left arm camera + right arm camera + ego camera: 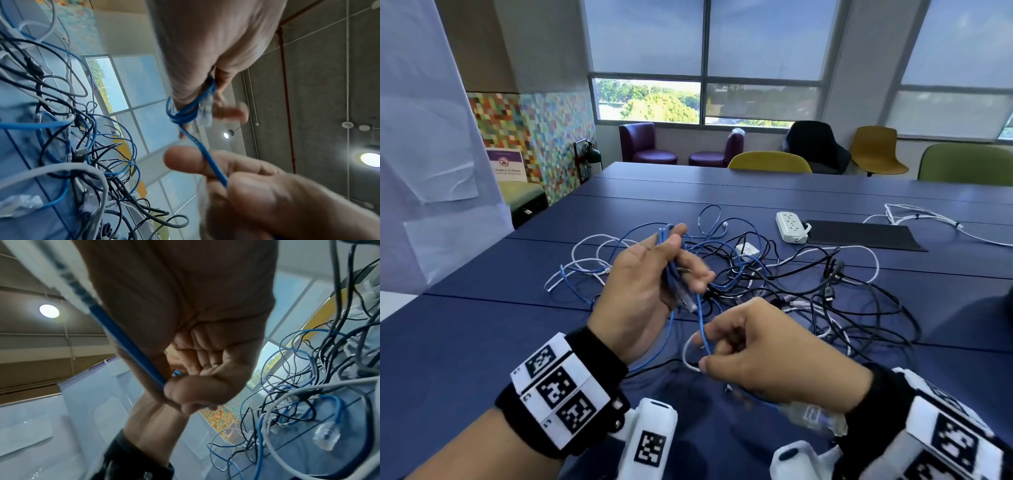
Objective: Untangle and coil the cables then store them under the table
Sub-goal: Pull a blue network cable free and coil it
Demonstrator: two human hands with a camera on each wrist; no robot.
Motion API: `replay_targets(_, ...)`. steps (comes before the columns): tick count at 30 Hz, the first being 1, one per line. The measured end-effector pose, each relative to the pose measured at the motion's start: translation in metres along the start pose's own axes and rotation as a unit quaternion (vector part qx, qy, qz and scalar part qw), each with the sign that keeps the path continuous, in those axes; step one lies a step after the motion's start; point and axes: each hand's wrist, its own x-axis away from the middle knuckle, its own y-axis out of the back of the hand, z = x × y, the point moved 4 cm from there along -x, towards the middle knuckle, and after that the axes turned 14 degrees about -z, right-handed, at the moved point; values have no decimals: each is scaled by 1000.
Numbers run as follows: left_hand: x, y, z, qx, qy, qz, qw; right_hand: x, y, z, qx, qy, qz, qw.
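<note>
My left hand [681, 263] is raised over the table and grips a small coil of blue network cable [671, 270]; the coil [185, 113] wraps the fingers, with a clear plug [205, 110] beside it. One strand of the blue cable [213, 168] runs down to my right hand [707, 349], which pinches it between thumb and fingers. Behind that hand the cable's other end, with a clear plug [815, 419], trails toward my wrist. A tangle of black, white and blue cables [774, 284] lies on the blue table [517, 335] just beyond both hands.
A white power strip [791, 226] and a black mat [859, 236] lie behind the tangle. A separate white cable [928, 219] lies at the far right. Yellow, green and dark chairs stand along the table's far edge. A white sheet hangs at the left.
</note>
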Motion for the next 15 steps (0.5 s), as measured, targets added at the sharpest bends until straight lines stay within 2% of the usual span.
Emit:
replay_targets(3, 6, -6, 4, -51, 3, 52, 997, 1, 10, 13, 42, 8, 14, 999)
replay_targets(5, 10, -9, 5, -88, 8, 81, 993, 0, 18, 17, 43, -12, 42, 998)
replay_targets(8, 12, -12, 6, -141, 0, 125, 982, 1, 28, 16, -37, -77, 108, 990)
replay_targets(11, 10, -9, 8, -221, -33, 160, 962, 2, 35, 17, -119, -103, 150, 976)
replay_targets(13, 10, -5, 12, -267, -48, 169, 948, 1, 42, 20, -133, -97, 149, 975)
replay_targets(15, 13, -4, 14, -286, -54, 175, 941, -3, 51, 22, -142, -86, 116, 979)
